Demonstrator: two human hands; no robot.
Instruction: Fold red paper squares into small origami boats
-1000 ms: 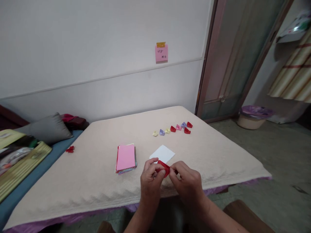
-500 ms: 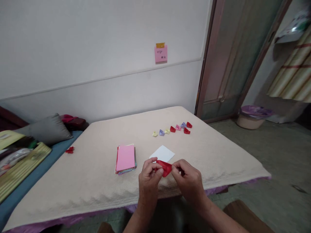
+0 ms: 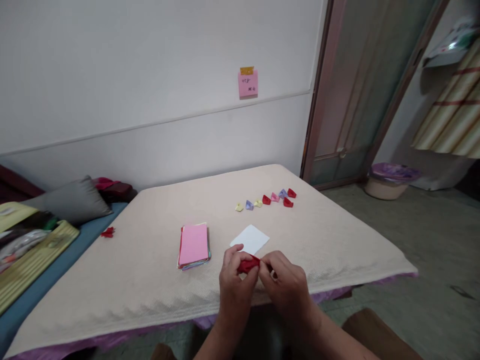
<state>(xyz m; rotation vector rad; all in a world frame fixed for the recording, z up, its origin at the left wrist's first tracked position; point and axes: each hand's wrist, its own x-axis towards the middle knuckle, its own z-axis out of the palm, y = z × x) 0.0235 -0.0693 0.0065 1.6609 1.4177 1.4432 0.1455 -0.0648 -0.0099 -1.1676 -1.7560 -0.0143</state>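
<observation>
Between both hands, over the table's near edge, is a folded piece of red paper (image 3: pixel 247 264). My left hand (image 3: pixel 237 280) pinches it with thumb below and fingers above, hiding part of it. The fingertips of my right hand (image 3: pixel 283 277) are closed on its right corner. Just beyond the hands lies a sheet of white paper (image 3: pixel 250 238), its near corner covered by my left fingers. A stack of coloured paper (image 3: pixel 194 244), pink on top, rests to the left of my hands.
Several small folded paper pieces (image 3: pixel 266 200) in red, yellow, purple and pink form a row toward the back right of the cream-covered table (image 3: pixel 150 280). A small red item (image 3: pixel 107 232) lies at the left edge. A pink note (image 3: pixel 248 83) is taped to the wall.
My hands have drawn closer together, with the left moving slightly right. Less of the red paper shows, and it looks flatter between my fingers.
</observation>
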